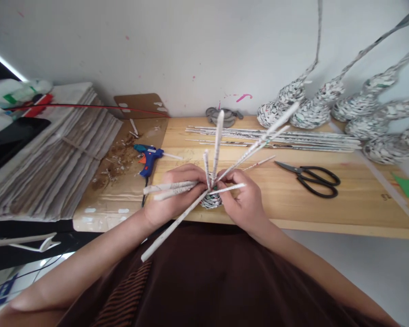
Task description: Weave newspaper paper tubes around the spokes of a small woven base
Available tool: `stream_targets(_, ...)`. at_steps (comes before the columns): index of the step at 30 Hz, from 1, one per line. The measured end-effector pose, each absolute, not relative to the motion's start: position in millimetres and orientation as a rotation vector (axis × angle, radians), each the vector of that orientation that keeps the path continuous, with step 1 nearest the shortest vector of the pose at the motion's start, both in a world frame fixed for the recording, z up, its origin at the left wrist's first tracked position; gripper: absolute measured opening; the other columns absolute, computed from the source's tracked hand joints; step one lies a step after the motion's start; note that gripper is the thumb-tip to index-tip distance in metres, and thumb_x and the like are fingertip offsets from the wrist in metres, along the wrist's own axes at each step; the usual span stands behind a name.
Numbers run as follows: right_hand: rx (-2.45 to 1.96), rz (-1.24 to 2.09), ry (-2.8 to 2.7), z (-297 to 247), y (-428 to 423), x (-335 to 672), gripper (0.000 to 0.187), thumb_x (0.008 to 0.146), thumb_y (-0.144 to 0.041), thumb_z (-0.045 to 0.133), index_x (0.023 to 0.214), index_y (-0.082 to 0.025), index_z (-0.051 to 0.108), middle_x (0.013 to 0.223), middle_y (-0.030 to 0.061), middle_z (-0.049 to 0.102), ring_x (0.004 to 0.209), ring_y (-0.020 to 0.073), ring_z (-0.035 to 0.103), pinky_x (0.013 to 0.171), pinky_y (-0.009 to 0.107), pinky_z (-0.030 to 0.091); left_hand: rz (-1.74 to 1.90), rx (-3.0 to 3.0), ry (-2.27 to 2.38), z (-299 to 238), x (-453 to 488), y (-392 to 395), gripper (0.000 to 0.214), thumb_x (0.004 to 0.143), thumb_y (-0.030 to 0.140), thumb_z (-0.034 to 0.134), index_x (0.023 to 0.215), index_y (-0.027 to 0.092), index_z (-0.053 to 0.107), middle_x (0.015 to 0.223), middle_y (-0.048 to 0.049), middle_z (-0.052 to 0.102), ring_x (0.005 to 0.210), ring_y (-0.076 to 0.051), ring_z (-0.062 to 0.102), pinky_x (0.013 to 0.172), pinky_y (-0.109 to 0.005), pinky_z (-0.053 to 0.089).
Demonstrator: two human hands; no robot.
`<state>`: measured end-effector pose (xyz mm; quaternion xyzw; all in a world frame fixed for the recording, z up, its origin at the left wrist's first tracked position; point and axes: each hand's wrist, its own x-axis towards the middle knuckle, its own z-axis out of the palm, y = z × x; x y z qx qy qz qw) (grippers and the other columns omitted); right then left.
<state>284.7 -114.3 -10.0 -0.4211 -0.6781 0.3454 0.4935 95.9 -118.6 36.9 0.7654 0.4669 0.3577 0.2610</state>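
Observation:
Between my two hands, near the table's front edge, is a small woven paper piece (211, 200) of rolled newspaper. Several rolled paper tubes (217, 145) stick out from its top in different directions. My left hand (172, 193) is closed on the piece's left side, with two tubes lying across its fingers. My right hand (241, 197) pinches at the right side near the tube bases, one short tube crossing over its thumb. The fingertips are partly hidden behind the tubes. Right of my hands lie black-handled scissors (315, 178), blades toward me and the left.
A blue glue gun (149, 159) rests left on stained cardboard (112, 200), beside a tall stack of newspapers (85, 136). Loose paper tubes (313, 141) lie along the back. Several woven gourd-like shapes (313, 106) lean on the wall at right, near a grey cloth bundle (221, 117).

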Motion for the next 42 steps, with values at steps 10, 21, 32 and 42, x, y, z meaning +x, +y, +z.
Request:
stream_targets(10,-0.954,1.043,-1.469,-13.3,-104.8,284.5,0.009,0.085,-0.028,0.074,0.080,-0.021,0.072,0.084,0.0041,0.073,0.079,0.0194,0.069,0.076,0.033,0.057,0.957,2.092,1.234,31.0,94.2,-119.9,0.017,0.094,0.025,0.062,0.090,0.023,0.078,0.090,-0.0048,0.072,0.080,-0.017,0.067,0.074,-0.028,0.055)
stream_targets(21,-0.969,1.277,-1.351,-12.9,-105.4,283.5,0.016,0.086,-0.034,0.071,0.081,-0.019,0.074,0.087,0.0065,0.075,0.082,0.0208,0.069,0.075,0.034,0.057,0.703,2.344,1.205,57.7,101.1,-121.9,0.018,0.097,0.025,0.055,0.092,0.018,0.071,0.089,-0.0087,0.072,0.087,-0.023,0.066,0.079,-0.035,0.050)
stream_targets(32,-0.877,0.874,-1.608,-13.6,-125.3,291.5,0.022,0.082,-0.016,0.074,0.102,-0.023,0.079,0.115,0.0101,0.072,0.111,0.0248,0.067,0.102,0.044,0.054,0.745,2.199,1.302,59.0,99.4,-122.9,0.018,0.097,0.030,0.058,0.096,0.018,0.072,0.091,-0.0072,0.073,0.087,-0.021,0.070,0.080,-0.033,0.054)
stream_targets(42,-0.917,0.710,-1.542,-18.1,-128.6,285.8,0.017,0.085,-0.012,0.069,0.093,-0.022,0.079,0.106,0.0091,0.075,0.104,0.0226,0.069,0.097,0.040,0.056,0.886,2.011,1.588,45.4,104.7,-122.0,0.007,0.084,0.024,0.072,0.080,0.018,0.074,0.076,0.0001,0.076,0.070,-0.015,0.070,0.066,-0.022,0.054)
